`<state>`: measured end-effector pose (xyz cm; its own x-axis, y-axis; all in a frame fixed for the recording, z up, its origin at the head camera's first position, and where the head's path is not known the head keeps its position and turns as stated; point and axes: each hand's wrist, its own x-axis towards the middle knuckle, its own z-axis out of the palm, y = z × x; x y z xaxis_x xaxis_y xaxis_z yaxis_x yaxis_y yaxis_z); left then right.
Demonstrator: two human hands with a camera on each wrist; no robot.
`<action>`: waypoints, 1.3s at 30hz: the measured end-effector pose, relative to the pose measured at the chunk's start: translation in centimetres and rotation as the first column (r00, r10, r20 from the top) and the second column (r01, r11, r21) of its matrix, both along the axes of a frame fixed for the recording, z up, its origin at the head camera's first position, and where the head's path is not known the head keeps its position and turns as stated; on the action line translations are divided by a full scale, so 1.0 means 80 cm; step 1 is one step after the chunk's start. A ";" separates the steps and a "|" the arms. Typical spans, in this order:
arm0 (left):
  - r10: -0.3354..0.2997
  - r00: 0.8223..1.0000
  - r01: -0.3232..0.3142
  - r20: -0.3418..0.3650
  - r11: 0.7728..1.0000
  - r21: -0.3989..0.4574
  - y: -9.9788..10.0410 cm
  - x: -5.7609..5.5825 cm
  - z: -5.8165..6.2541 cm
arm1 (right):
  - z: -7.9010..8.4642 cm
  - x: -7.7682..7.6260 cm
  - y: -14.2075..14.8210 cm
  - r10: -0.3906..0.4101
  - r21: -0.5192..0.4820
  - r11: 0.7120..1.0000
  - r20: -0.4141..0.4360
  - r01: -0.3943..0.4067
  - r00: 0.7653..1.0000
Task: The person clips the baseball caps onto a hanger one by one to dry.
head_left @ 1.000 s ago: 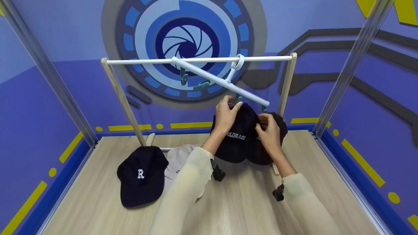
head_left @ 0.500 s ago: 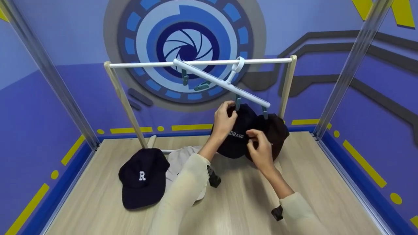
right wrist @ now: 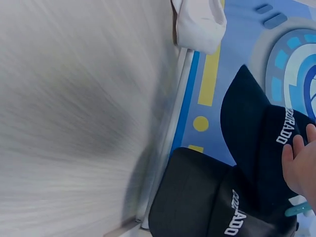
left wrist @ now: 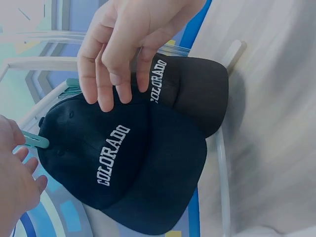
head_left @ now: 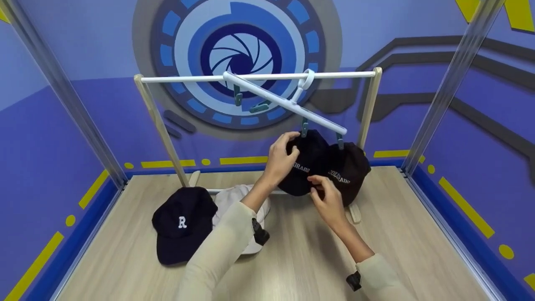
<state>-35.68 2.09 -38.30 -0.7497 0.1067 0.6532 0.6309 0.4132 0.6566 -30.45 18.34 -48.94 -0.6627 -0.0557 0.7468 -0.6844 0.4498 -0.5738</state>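
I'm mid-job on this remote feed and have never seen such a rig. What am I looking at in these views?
No machine here: a person works with a bare left hand and right hand. The wide picture looks forward and down from the head; the other two look out from each wrist, so the scene appears sideways. A white hanger hangs tilted from a rack, two dark caps lettered COLORADO clipped to it. On the table lie a dark cap marked R and a pale cap partly hidden by the left sleeve. Neither hand seems to grip anything: the left is near a clip, the right by the hanging caps.
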 end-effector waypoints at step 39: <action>0.037 0.996 -0.012 0.081 0.957 -0.290 -0.108 0.063 -0.116 | -0.026 0.016 -0.027 0.058 0.055 0.996 0.198 -0.070 0.978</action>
